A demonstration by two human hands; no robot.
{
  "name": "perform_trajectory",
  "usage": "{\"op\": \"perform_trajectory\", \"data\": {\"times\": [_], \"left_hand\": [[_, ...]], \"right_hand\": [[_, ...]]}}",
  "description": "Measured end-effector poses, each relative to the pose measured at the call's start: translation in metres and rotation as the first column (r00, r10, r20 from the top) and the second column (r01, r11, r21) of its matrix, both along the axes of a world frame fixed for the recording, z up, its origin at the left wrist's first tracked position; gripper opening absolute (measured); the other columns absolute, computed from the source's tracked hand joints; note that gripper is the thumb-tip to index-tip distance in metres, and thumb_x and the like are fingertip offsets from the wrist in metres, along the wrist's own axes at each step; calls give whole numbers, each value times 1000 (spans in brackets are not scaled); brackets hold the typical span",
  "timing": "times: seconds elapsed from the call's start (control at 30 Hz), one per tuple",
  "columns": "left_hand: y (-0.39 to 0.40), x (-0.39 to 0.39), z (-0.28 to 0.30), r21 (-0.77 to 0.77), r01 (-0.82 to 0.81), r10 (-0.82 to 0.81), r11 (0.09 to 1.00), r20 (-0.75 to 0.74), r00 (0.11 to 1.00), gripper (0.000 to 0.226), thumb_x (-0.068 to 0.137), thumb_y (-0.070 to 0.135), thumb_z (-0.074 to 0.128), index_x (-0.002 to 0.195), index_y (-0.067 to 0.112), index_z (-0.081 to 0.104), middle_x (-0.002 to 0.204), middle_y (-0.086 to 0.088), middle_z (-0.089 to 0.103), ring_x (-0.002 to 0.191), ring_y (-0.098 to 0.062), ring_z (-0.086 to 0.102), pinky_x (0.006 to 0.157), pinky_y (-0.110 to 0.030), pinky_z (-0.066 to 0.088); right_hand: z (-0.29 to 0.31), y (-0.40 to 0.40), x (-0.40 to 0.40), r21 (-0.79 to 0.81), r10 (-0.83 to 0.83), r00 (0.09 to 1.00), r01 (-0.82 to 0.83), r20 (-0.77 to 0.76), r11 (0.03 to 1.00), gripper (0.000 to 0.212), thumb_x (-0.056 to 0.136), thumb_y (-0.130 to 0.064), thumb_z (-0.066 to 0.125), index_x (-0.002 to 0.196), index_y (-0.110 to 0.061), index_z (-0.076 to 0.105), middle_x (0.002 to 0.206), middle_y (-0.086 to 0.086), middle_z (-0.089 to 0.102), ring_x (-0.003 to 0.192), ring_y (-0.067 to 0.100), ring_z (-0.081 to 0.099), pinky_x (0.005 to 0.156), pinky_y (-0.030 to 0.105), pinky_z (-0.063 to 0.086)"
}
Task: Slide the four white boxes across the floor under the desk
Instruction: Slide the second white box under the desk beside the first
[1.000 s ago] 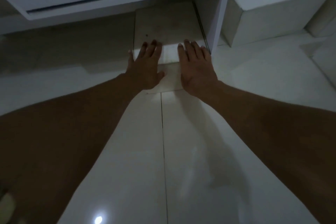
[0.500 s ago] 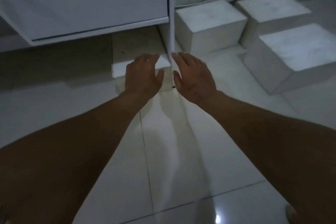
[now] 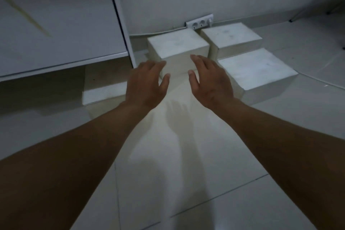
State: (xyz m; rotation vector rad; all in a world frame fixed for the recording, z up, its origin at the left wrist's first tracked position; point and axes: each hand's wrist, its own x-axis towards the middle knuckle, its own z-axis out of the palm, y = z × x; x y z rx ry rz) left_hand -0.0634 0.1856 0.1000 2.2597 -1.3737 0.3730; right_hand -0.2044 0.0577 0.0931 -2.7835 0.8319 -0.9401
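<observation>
- Far left: white desk, panel and lower edge in view, top cut off by the frame; deep shadow beneath, so depth of the space impossible to judge.
- Under the desk edge: first white box, partly tucked in, front face lit, rear lost in the dark.
- Left hand: empty, fingers loosely spread and slightly curled, hovering just short of the next box, touching nothing as far as visible.
- Centre: second white box on the floor, just right of the desk's side panel, between the two hands' fingertips.
- Right hand: empty too, fingers open, thumb out, palm down.
- Risk: a straight push likely to jam the box corner against the side panel; an uneven shove likely to spin it on the glossy tiled floor.
- Behind: wall socket strip with a cable along the wall, liable to snag if the box swings back.
- Right: third white box and fourth white box, well outside the desk; the fourth close enough to catch the right forearm.
</observation>
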Motion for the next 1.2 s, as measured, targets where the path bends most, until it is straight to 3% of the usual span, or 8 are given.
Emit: {"op": "perform_trajectory", "data": {"times": [0.53, 0.7, 1.0, 1.1, 1.2], "left_hand": [[-187, -105, 48, 42, -213, 216, 976, -91, 972, 44, 98, 37, 52, 135, 14, 56, 127, -9, 61, 114, -27, 55, 92, -40, 44], [-237, -130, 55, 58, -260, 266, 964, -129, 955, 44, 99, 37, 50, 137, 14, 55, 128, -9, 60, 116, -26, 54, 93, -40, 45], [-295, -153, 33, 31, -207, 209, 978, -198, 958, 46, 98, 39, 49, 137, 15, 54, 133, -8, 57, 121, -26, 52, 98, -40, 45], [-314, -159, 24, -8, -177, 171, 984, -224, 960, 44, 98, 37, 50, 133, 13, 57, 130, -9, 59, 119, -26, 54, 95, -39, 44], [-330, -161, 4, 50, -165, 172, 985, -230, 958, 44, 98, 36, 50, 134, 11, 56, 128, -11, 59, 117, -29, 53, 93, -40, 44]], "right_hand": [[33, -205, -66, 105, 174, 983, -179, 52, 978, 44, 99, -27, 47, 139, -8, 50, 132, 11, 59, 122, 25, 53, 100, 42, 44], [39, -260, -82, 144, 234, 972, -233, 7, 962, 45, 100, -29, 43, 140, -10, 48, 133, 10, 58, 123, 25, 52, 101, 43, 43], [26, -311, -119, 179, 95, 995, -90, -19, 980, 45, 99, -29, 46, 142, -13, 47, 136, 8, 56, 124, 26, 51, 100, 41, 41], [19, -325, -129, 243, -25, 1000, 27, -10, 970, 48, 100, -34, 44, 144, -17, 43, 140, 7, 53, 126, 26, 49, 101, 40, 39], [5, -345, -133, 319, -88, 996, 85, -5, 944, 50, 100, -39, 42, 146, -19, 38, 143, 7, 50, 129, 26, 47, 103, 41, 39]]}}
